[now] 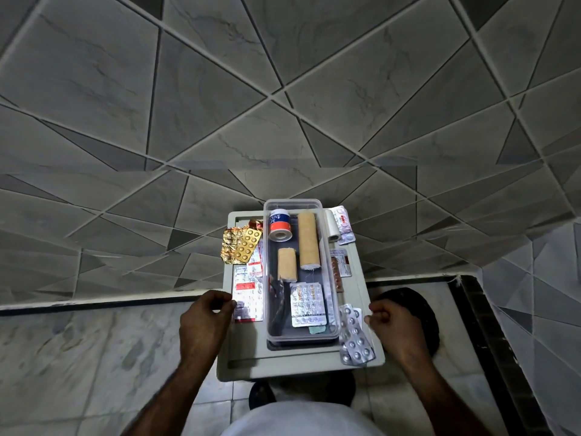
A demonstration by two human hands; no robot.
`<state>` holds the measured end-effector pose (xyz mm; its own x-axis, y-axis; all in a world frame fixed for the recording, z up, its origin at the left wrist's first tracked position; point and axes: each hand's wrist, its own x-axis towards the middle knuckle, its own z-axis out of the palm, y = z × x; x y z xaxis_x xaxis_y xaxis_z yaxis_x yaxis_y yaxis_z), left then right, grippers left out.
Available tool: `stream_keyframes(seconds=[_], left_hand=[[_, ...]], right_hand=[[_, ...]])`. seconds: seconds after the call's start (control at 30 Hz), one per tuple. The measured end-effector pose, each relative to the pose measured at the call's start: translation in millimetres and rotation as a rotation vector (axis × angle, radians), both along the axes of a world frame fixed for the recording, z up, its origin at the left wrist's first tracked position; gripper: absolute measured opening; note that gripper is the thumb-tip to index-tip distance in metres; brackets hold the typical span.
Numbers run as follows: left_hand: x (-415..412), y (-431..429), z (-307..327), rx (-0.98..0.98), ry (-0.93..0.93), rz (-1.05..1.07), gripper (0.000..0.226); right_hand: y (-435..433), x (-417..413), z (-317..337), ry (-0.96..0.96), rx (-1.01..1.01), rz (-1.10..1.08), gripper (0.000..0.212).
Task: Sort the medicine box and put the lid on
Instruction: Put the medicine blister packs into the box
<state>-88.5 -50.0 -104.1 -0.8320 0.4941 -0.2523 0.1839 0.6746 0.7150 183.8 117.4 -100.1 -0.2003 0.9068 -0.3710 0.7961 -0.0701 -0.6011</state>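
A clear plastic medicine box (327, 332) stands open on a grey tray-like surface (298, 369). Inside it lie an adhesive tape roll (279, 226), two tan bandage rolls (308, 240), a blister strip (307, 305) and a dark object along its left side. Red-and-white tablet strips (248, 298) lie left of the box, with gold and yellow blister packs (240, 245) above them. Silver blister strips (355, 336) lie at the right front. My left hand (204, 322) pinches the edge of the red-and-white strips. My right hand (393, 325) is curled beside the silver strips, holding nothing that I can see.
More strips (344, 223) and a white tape roll (331, 225) lie at the box's far right. A brown strip (339, 269) lies along its right side. A dark round object (418, 309) sits under the tray at the right. Grey patterned tiles cover the wall behind.
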Motion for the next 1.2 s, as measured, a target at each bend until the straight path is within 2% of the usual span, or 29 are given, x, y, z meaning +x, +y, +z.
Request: stream_keyframes(seconds=[0.17,0.27,0.4,0.53,0.63,0.87,0.97,1.2], left_hand=[[8.9,5.3,7.1,0.038,0.028,-0.047,0.011],[23.5,15.4,22.9,0.069,0.214,-0.227,0.015],[43.9,35.0,34.0,-0.22,0.431,-0.63,0.034],[58.3,56.0,35.4,-0.46,0.527,-0.776,0.035],[61.6,62.1,28.6,-0.557,0.62,-0.794,0.041],[63.4,57.6,26.6,-0.52,0.543,-0.653,0.029],[64.0,58.0,28.9,-0.513,0.554,-0.664,0.026],[58.5,54.4,16.9,-0.466,0.634,-0.684,0.024]], right_hand=[[-16.1,-1.1,-15.0,-0.042,-0.006,0.067,0.022],[-18.4,-6.5,-17.3,-0.034,0.004,0.076,0.017],[-16.0,-10.0,-17.0,-0.034,0.008,0.07,0.014],[-13.6,-11.0,-16.4,-0.083,0.014,0.076,0.016],[-15.2,-8.2,-17.6,-0.095,0.013,0.089,0.018],[-20.8,-3.2,-23.7,-0.143,0.048,0.113,0.021],[-22.8,-5.2,-23.0,-0.174,0.076,0.152,0.024],[-32.3,-14.3,-24.7,-0.275,0.073,0.2,0.052]])
